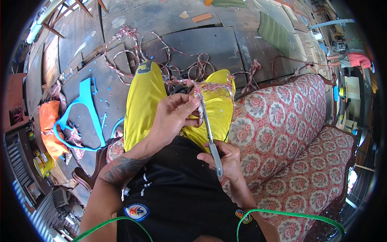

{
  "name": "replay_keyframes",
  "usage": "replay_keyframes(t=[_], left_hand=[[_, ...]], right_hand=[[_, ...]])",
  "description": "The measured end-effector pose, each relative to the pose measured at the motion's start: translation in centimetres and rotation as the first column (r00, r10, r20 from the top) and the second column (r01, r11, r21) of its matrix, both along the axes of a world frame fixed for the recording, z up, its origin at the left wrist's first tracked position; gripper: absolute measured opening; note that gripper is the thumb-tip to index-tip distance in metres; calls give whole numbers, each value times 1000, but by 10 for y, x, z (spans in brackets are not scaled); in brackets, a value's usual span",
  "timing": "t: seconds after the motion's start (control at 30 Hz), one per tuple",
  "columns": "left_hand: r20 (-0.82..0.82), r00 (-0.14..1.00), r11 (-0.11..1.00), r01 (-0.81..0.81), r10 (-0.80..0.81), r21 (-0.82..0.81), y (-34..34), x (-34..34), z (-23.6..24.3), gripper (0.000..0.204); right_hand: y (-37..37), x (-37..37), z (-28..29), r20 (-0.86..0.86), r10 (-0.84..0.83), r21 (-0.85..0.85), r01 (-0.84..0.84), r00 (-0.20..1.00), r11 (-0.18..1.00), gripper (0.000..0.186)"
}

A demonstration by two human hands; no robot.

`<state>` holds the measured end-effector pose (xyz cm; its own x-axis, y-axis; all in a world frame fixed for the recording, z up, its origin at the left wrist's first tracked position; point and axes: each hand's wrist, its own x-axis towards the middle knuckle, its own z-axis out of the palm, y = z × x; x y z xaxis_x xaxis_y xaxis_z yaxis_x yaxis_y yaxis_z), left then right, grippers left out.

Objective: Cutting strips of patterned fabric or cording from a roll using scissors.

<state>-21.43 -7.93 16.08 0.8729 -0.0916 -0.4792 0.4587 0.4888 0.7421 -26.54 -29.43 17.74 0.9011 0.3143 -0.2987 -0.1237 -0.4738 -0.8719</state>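
My left hand [175, 115] is closed, thumb and fingers pinching the end of a red-and-white patterned fabric cord [191, 82] above my lap. In my right hand [227, 155] is a knife [215, 155] with a grey handle and a long narrow blade. The blade points away from me, its upper part lying against the cord beside my left fingertips. Frayed threads of the cord trail over my right knee. More of it lies in loose loops on the floor beyond my knees.
A flower-patterned sofa [274, 117] is at my right. On the floor at left lie a blue plastic frame piece [86, 97], small blue fragments and an orange bag [51, 125]. A wooden stool [52, 24] stands far left. Another person [358, 60] is at far right.
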Motion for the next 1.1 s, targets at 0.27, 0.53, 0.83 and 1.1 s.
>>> replay_keyframes(t=[0.27, 0.53, 0.83, 1.1], left_hand=[[-171, 984, 982, 18, -51, -190, 9, 5, -6, 33], [-81, 994, 997, 67, -70, -35, 16, 15, -14, 21], [336, 940, 930, -170, 55, 325, -8, 20, 9, 15], [85, 996, 997, -15, 9, 73, 16, 34, 1, 12]], right_hand=[[-16, 0, 3, -113, 40, 102, -29, 993, 994, 48], [-21, -5, -1, 34, 48, -23, -47, 998, 999, 53], [-16, 3, -8, 243, -50, 137, 17, 969, 990, 49], [-11, 4, -13, 258, -20, 106, -7, 966, 994, 45]])
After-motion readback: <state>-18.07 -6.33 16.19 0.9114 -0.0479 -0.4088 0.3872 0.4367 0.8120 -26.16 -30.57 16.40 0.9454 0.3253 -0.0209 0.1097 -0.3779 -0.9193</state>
